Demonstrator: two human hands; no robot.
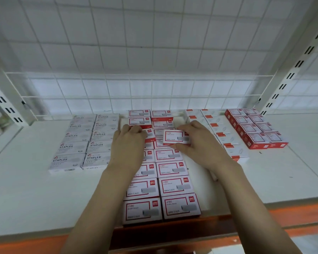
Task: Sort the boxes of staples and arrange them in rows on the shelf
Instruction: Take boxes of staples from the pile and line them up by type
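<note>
One red-framed box (174, 137) sits pinched in my right hand (200, 143), hovering over its matching rows. My left hand (128, 143) lies flat, steadying a box (148, 137) on the shelf (26, 189).

White shelf board (26, 189) with orange front edge | white wire grid panel (136, 43) seen behind | slotted white metal uprights (290, 76) set at both sides | soft, even light

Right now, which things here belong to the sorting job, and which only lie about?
Job: red-framed box held in right hand; left hand on centre rows; grey STAPLES boxes; red boxes; shelf.

Not the job: wire grid; slotted upright.
</note>
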